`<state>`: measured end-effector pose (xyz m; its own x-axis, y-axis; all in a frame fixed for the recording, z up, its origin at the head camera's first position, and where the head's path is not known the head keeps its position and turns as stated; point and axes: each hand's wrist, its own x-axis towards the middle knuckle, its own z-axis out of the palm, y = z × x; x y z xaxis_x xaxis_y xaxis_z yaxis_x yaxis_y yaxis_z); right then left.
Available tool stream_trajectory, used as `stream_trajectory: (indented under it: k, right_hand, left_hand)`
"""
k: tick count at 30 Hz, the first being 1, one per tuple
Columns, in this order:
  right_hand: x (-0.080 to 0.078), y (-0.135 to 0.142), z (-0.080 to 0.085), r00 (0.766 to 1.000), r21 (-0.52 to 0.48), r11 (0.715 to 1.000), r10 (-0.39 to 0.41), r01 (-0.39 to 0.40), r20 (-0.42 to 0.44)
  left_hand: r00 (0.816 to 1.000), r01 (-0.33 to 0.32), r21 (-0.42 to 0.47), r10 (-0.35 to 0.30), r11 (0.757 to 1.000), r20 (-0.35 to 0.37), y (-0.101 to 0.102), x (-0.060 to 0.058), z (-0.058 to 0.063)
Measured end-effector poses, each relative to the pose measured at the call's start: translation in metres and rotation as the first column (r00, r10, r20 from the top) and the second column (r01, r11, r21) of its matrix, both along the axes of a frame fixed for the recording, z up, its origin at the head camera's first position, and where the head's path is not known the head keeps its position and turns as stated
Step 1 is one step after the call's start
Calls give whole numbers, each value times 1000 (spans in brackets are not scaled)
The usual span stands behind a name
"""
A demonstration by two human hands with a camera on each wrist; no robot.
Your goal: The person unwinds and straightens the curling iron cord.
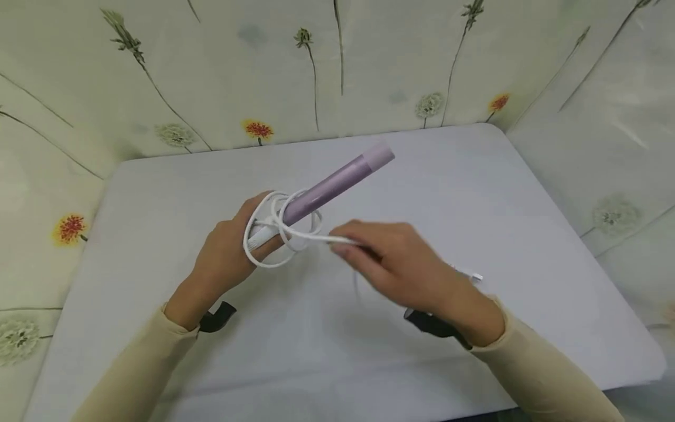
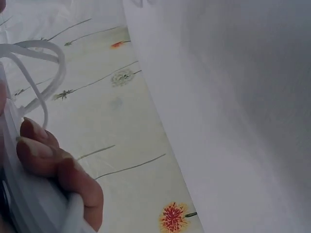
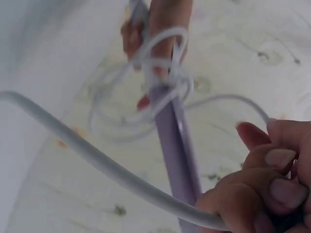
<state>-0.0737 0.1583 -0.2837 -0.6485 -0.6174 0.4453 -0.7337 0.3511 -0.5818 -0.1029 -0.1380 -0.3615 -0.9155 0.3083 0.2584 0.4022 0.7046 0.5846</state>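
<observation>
My left hand (image 1: 224, 249) grips the white handle of a slim purple-and-white hair straightener (image 1: 332, 187), whose pale tip points up to the far right. Loose loops of its white cord (image 1: 271, 265) lie around the handle and the lower purple part. My right hand (image 1: 395, 258) pinches the cord between thumb and fingers, to the right of the loops. From there a length of cord hangs down, blurred. The right wrist view shows the cord (image 3: 104, 162) running into the curled fingers (image 3: 286, 191). In the left wrist view, fingers (image 2: 80, 179) wrap round the handle.
A white-covered table (image 1: 316, 387) lies under both hands. Beside the right forearm shows a white cord end with a small metal-coloured tip (image 1: 477, 277). Flower-patterned sheeting (image 1: 358, 70) rises behind the table and at both sides.
</observation>
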Motion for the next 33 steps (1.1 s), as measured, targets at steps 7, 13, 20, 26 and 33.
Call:
stream_trajectory:
  k: [7, 13, 20, 26, 33]
  right_hand:
    - [-39, 47, 28, 911, -26, 916, -400, 400, -96]
    - [-64, 65, 9, 843, 281, 864, -483, 417, 236]
    - [-61, 59, -48, 891, 616, 782, -341, 92, 299]
    - [-22, 20, -72, 973, 637, 764, -60, -99, 223]
    - [17, -16, -85, 992, 713, 700, 119, -48, -50]
  left_hand:
    - [987, 136, -91, -143, 987, -75, 1, 8, -12]
    - [959, 258, 45, -250, 965, -131, -4, 12, -18]
    - [981, 155, 255, -118, 954, -153, -10, 6, -2]
    - [987, 53, 224, -17, 973, -158, -13, -4, 5]
    - [992, -6, 157, 25, 988, -120, -4, 0, 1]
